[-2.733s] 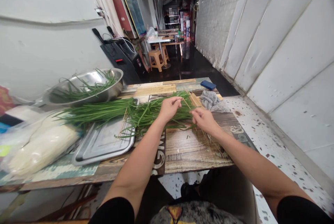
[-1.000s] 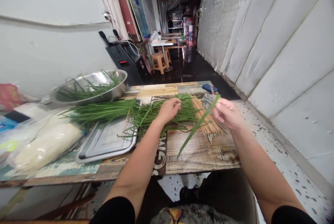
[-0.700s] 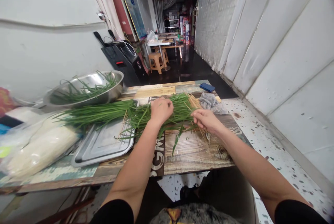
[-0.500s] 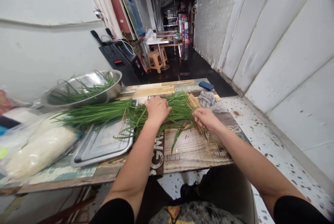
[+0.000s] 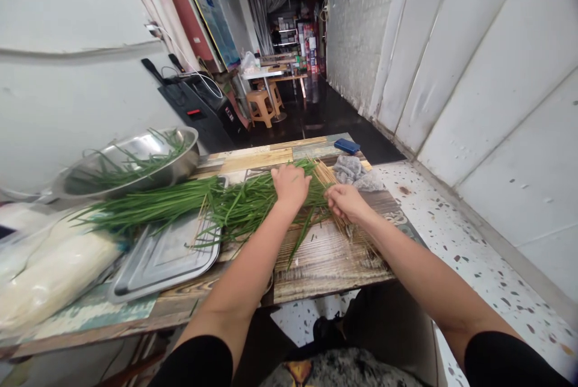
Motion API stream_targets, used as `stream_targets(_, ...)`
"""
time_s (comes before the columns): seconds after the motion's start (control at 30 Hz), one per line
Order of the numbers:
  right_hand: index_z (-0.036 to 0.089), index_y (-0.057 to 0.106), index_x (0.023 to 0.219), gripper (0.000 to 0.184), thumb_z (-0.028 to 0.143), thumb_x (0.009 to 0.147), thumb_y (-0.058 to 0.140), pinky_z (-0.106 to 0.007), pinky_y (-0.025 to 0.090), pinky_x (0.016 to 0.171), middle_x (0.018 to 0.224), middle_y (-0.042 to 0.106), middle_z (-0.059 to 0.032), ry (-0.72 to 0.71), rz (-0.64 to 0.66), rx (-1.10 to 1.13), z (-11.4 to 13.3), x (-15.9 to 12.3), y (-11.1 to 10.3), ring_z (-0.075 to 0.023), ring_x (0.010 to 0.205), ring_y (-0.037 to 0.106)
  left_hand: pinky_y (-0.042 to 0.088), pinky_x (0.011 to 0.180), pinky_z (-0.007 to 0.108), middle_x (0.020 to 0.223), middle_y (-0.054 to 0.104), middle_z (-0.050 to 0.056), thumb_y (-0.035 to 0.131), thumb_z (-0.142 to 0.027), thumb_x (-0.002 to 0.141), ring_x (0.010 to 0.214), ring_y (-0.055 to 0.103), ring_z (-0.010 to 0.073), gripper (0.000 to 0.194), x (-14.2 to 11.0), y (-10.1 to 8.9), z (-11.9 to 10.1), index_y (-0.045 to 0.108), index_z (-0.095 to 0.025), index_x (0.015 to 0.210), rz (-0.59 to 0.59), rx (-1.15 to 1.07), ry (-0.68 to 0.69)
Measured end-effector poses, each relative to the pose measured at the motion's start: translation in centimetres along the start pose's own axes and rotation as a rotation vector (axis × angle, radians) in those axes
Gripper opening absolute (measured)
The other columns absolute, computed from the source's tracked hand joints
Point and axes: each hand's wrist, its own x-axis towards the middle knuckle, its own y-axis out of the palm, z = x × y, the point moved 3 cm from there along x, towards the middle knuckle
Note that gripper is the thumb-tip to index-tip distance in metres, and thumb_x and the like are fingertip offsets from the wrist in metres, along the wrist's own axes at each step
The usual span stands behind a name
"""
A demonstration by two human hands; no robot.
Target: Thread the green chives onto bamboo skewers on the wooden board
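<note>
Loose green chives (image 5: pixel 244 201) lie across the middle of the wooden table. My left hand (image 5: pixel 291 185) is on their right part, fingers curled down into the stalks and partly hidden. Close to its right, my right hand (image 5: pixel 345 201) is closed in a pinch at the chive ends, over a pile of thin bamboo skewers (image 5: pixel 324 173). What sits between its fingertips is too small to make out. A neater bundle of long chives (image 5: pixel 153 205) rests to the left, partly over a metal tray (image 5: pixel 165 254), with a few skewers (image 5: pixel 198 221) at its right end.
A steel bowl (image 5: pixel 180 161) with more chives stands at the back left. In front of it lies a clear bag of something whitish (image 5: pixel 63 266). A grey cloth (image 5: pixel 350 170) and a small blue box (image 5: pixel 347 145) are at the table's far right. Stools (image 5: pixel 261 107) stand beyond.
My left hand has moved right along the chives, closer to my right hand. My right hand stays pinched over the skewers. The whole view has shifted slightly.
</note>
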Motion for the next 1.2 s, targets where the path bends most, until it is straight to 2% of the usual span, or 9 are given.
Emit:
stream_targets(0.1, 0.016, 0.052, 0.07, 0.017, 0.008, 0.079, 0.04, -0.014, 0.021, 0.024, 0.042, 0.046, 0.0092, 0.006, -0.014, -0.006, 0.2, -0.1, 0.0, -0.003, 0.024, 0.034, 0.029, 0.088, 0.048, 0.088, 0.066, 0.015, 0.059, -0.032, 0.077, 0.095, 0.053, 0.0308, 0.019, 0.9, 0.5, -0.1, 0.069, -0.016, 0.075, 0.029, -0.001, -0.02)
stream_targets(0.2, 0.016, 0.051, 0.07, 0.017, 0.009, 0.079, 0.039, -0.014, 0.021, 0.024, 0.042, 0.046, 0.0095, -0.014, -0.027, -0.001, 0.3, -0.2, 0.1, -0.0033, 0.025, 0.034, 0.032, 0.089, 0.044, 0.088, 0.069, 0.008, 0.057, -0.027, 0.078, 0.093, 0.056, 0.026, 0.014, 1.3, 0.4, 0.1, 0.069, -0.02, 0.076, 0.07, -0.104, -0.081)
stream_targets(0.37, 0.016, 0.052, 0.07, 0.015, 0.012, 0.079, 0.04, -0.014, 0.02, 0.025, 0.043, 0.046, 0.0093, -0.145, -0.018, 0.059, 0.8, -0.6, 0.4, -0.0032, 0.025, 0.035, 0.045, 0.077, 0.029, 0.077, 0.071, 0.004, 0.057, -0.026, 0.077, 0.075, 0.062, 0.0163, 0.019, 0.7, 0.5, 1.6, 0.07, -0.018, 0.087, 0.073, -0.542, -0.147)
stream_targets(0.47, 0.015, 0.052, 0.07, 0.013, 0.014, 0.078, 0.043, -0.014, 0.02, 0.025, 0.043, 0.047, 0.0088, -0.167, 0.011, 0.056, 1.0, -1.0, 0.6, -0.0032, 0.025, 0.034, 0.047, 0.074, 0.026, 0.072, 0.071, 0.003, 0.057, -0.025, 0.075, 0.07, 0.064, 0.0143, 0.024, 0.1, 1.2, 2.5, 0.07, -0.015, 0.093, 0.039, -0.725, -0.196)
stream_targets(0.63, 0.016, 0.053, 0.072, 0.011, 0.016, 0.079, 0.044, -0.014, 0.019, 0.024, 0.043, 0.048, 0.0088, -0.134, 0.034, 0.013, 1.0, -1.3, 0.7, -0.0038, 0.024, 0.035, 0.049, 0.074, 0.025, 0.081, 0.072, 0.003, 0.057, -0.024, 0.074, 0.073, 0.064, 0.0145, 0.022, -0.4, 1.4, 2.8, 0.072, -0.015, 0.087, -0.067, -0.687, -0.252)
stream_targets(0.83, 0.016, 0.054, 0.073, 0.01, 0.018, 0.078, 0.046, -0.015, 0.022, 0.023, 0.042, 0.049, 0.0089, -0.124, 0.054, -0.008, 0.9, -1.2, 0.8, -0.0046, 0.023, 0.036, 0.049, 0.074, 0.025, 0.081, 0.072, 0.003, 0.055, -0.022, 0.074, 0.072, 0.064, 0.0144, 0.026, -0.6, 1.0, 2.4, 0.072, -0.015, 0.092, -0.018, -0.64, -0.19)
stream_targets(1.03, 0.016, 0.054, 0.073, 0.009, 0.021, 0.078, 0.047, -0.014, 0.023, 0.024, 0.043, 0.049, 0.0087, -0.142, 0.044, -0.002, 0.9, -1.2, 0.7, -0.0038, 0.024, 0.036, 0.049, 0.079, 0.025, 0.083, 0.072, 0.002, 0.053, -0.019, 0.073, 0.075, 0.064, 0.0144, 0.029, -0.6, 0.8, 2.7, 0.072, -0.018, 0.094, -0.018, -0.611, -0.188)
stream_targets(1.2, 0.016, 0.054, 0.073, 0.01, 0.022, 0.078, 0.048, -0.014, 0.022, 0.023, 0.043, 0.049, 0.0083, -0.141, 0.042, -0.005, 0.9, -1.2, 0.7, -0.0039, 0.024, 0.036, 0.049, 0.075, 0.026, 0.079, 0.072, 0.002, 0.052, -0.02, 0.073, 0.071, 0.064, 0.0146, 0.028, -0.6, 0.7, 2.7, 0.073, -0.018, 0.092, -0.005, -0.603, -0.191)
